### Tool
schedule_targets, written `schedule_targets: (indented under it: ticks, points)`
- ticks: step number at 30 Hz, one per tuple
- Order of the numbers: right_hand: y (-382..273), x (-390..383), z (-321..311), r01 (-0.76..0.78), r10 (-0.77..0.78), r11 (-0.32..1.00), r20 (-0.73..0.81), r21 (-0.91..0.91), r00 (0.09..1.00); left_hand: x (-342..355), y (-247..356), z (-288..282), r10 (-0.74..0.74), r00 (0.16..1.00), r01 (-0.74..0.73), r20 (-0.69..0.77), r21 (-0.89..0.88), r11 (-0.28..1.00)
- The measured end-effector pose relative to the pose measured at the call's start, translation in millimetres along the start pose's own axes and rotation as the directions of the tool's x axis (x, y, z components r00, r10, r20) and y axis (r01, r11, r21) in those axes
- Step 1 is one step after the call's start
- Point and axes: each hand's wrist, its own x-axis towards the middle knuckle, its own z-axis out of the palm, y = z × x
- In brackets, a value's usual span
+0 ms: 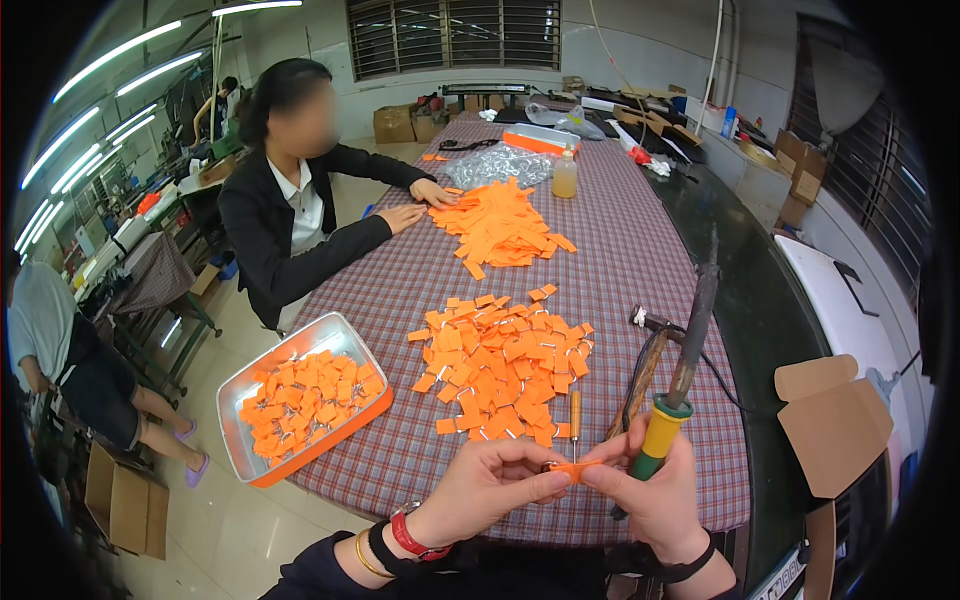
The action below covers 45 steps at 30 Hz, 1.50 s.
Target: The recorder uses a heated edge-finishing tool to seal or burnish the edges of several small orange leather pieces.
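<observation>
My left hand [490, 492] pinches one end of a small orange strap piece [572, 467] near the table's front edge. The other end is between the thumb and fingers of my right hand [665, 500]. A soldering iron [660, 437] with a yellow and green handle also sits in my right hand, its dark shaft pointing up and away. Just beyond my fingertips is a thin tool with a wooden handle [575, 413]; its lower end is hidden behind the strap piece. A heap of orange strap pieces with metal loops [505, 365] lies past my hands.
An orange-sided metal tray [335, 440] of similar pieces stands at left. Farther off, a co-worker [300, 200] touches a second pile of orange strips [505, 225]. A bottle of yellowish liquid [564, 175] stands beyond. Black cord [715, 370] and an open cardboard box [830, 425] are at right.
</observation>
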Motion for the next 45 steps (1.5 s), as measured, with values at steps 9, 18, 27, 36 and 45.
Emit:
schedule_targets:
  ticks: [9, 18, 27, 36, 45]
  points:
    - [-1.9, 3.1, 4.3, 0.033, -0.032, 0.999, 0.032, -0.028, 0.999, -0.9, -2.3, 0.6, 0.095, 0.995, -0.095, -0.013, -0.011, 0.995]
    - [-3.4, 0.7, 8.4, 0.058, -0.054, 0.993, 0.043, -0.107, 0.998, -1.5, -0.8, 2.7, 0.116, 0.992, -0.116, -0.042, -0.005, 0.993]
    - [-2.9, 0.5, 7.5, 0.063, -0.055, 0.990, 0.063, -0.124, 0.996, -4.7, -0.2, 2.7, 0.081, 0.994, -0.082, -0.067, -0.005, 0.997]
    - [-4.9, 1.1, 9.7, -0.003, 0.003, 1.000, 0.051, -0.008, 0.999, -8.0, 10.4, -0.8, 0.031, 0.999, -0.029, -0.030, 0.054, 0.998]
    - [-7.9, 1.7, 11.5, 0.058, -0.055, 0.996, 0.043, -0.064, 0.998, -2.8, 11.7, 1.8, 0.028, 1.000, -0.027, -0.013, 0.029, 0.999]
